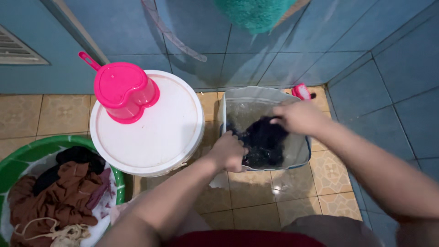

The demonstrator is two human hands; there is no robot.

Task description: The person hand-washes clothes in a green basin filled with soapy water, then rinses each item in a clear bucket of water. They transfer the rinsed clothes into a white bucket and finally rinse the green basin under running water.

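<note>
A wet black garment (263,139) lies in a square clear tub (238,96) of soapy water on the tiled floor. My left hand (228,153) is closed on the garment's near left edge at the tub's rim. Over the tub, my right hand (299,116) grips the garment's upper right part. Both forearms reach in from the bottom of the view.
A white lidded bucket (151,137) stands left of the tub with a pink heart-shaped dipper (123,89) on its lid. A green basin (13,160) at the lower left holds brown and dark clothes (59,196). A pink brush (302,90) lies by the blue tiled wall.
</note>
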